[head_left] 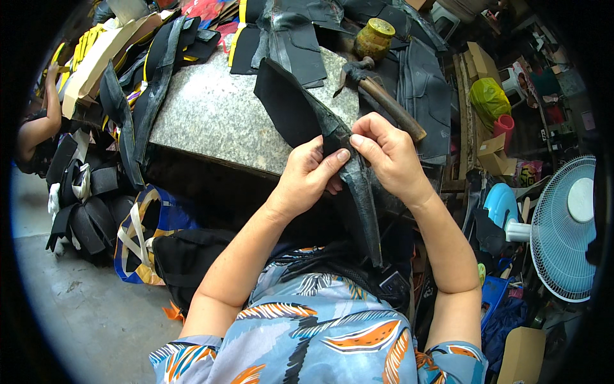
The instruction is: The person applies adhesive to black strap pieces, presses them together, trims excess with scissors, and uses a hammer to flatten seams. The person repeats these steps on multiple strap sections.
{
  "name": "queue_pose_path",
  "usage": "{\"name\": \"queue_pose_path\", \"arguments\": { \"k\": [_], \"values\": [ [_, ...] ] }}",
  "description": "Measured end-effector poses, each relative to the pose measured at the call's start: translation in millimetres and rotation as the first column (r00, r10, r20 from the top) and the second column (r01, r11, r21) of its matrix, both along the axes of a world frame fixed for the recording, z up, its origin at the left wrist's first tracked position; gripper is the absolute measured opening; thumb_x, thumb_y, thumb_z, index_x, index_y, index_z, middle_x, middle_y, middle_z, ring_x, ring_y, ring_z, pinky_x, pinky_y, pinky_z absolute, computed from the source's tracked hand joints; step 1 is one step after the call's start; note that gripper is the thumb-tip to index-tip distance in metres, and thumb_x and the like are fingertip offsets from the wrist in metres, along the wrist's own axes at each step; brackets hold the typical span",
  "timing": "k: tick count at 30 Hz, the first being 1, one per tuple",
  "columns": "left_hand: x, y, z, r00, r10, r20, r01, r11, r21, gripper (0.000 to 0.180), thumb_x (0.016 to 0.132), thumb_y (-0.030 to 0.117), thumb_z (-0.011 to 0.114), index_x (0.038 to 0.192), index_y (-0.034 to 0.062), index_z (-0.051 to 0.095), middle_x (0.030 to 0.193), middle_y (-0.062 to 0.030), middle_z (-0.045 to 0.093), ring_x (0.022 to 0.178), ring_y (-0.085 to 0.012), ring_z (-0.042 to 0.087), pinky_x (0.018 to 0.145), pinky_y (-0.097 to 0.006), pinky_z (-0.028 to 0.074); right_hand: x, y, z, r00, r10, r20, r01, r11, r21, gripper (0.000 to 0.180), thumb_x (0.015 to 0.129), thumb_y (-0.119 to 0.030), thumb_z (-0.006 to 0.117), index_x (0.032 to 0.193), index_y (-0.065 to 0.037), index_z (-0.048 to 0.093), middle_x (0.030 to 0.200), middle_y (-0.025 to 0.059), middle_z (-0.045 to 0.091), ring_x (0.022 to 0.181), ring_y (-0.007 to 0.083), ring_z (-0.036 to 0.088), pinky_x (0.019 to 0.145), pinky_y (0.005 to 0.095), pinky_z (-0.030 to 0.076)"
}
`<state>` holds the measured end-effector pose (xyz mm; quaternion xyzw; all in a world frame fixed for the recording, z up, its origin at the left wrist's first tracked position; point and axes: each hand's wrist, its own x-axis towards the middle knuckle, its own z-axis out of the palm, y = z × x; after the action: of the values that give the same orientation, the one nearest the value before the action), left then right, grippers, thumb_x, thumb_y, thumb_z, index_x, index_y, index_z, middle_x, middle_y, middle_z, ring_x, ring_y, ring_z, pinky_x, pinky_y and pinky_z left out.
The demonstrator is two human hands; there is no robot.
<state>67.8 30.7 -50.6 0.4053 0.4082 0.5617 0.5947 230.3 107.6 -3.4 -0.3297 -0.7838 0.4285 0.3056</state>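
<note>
A black panel of leather-like or fabric material (288,105) hangs between my hands, in front of the stone slab's near edge. A greyish, creased strip runs down its edge, and the lower end dangles toward my lap. My left hand (304,173) is closed on it, thumb pressed on the strip. Thumb and index finger of my right hand (387,153) pinch the same strip just to the right. Beyond the right hand, a hammer (391,107) with a wooden handle lies on the slab, its head near a stained yellow jar (374,38).
Black panels lie on the speckled stone slab (217,115) at the back, and a stack of panels (422,96) sits right. More panels (157,83) drape over its left end. A fan (563,230) stands right, a blue bag (137,249) left. Another person's arm (43,131) reaches toward a cardboard box (102,64).
</note>
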Motion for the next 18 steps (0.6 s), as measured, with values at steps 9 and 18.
{"name": "queue_pose_path", "arguments": {
  "k": [9,18],
  "values": [
    [5,-2,4,0.999,0.045,-0.014,-0.046,0.998,-0.046,0.021,0.101,0.024,0.063,0.109,0.0047,0.061,0.077,0.0015,0.061,0.060,-0.0061,0.059,0.054,-0.022,0.050,2,-2,0,0.996,-0.087,-0.021,0.085,0.993,-0.080,0.016,0.097,-0.014,0.066,0.098,0.001,0.061,0.074,0.0067,0.064,0.069,0.0135,0.061,0.065,0.0319,0.050],
    [-1,-11,18,0.999,0.036,0.037,-0.033,0.995,-0.093,0.024,0.100,0.016,0.063,0.116,-0.0012,0.061,0.092,-0.0018,0.067,0.075,-0.0078,0.064,0.062,-0.023,0.054,-14,-17,17,0.983,-0.114,0.141,0.034,0.880,0.474,0.007,0.091,-0.008,0.064,0.090,-0.002,0.061,0.079,0.0174,0.064,0.073,0.0390,0.065,0.064,0.0453,0.052]
  ]
}}
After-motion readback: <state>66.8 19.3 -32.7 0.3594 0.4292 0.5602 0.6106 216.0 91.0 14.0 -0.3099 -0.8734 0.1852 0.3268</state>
